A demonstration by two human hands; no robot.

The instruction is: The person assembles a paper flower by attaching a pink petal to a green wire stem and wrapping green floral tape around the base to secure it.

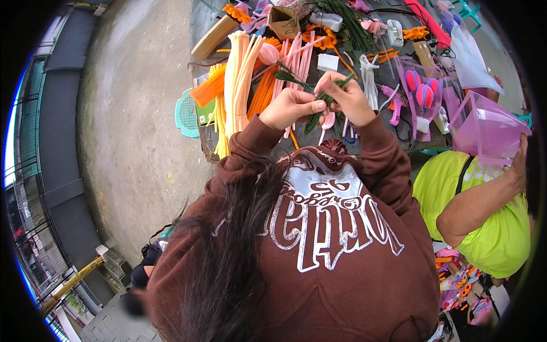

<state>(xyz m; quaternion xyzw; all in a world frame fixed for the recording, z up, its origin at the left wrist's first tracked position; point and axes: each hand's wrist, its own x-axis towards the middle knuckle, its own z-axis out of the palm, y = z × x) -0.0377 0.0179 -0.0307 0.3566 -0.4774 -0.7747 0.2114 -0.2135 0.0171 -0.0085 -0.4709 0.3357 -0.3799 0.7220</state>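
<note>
Both my hands hold dark green pipe-cleaner leaves (315,121) above the table's near edge. My left hand (290,107) pinches them between thumb and index finger. Just to its right, my right hand (348,97) has its fingers bent around the upper part, and a green tip pokes out beyond them. A pink pipe-cleaner tulip (269,54) lies beyond my left hand, its green stem running back towards my fingers. Below my hands is a second pink bud (328,121), partly covered by them. Where the stem meets the leaves is hidden by my fingers.
Bundles of cream (237,81) and orange pipe cleaners (263,96) lie left on the dark table. A pink glue gun (394,102) and a wrapped tulip bouquet (421,96) are right. A person in lime clothing (483,213) holds a translucent purple bag (487,128) there.
</note>
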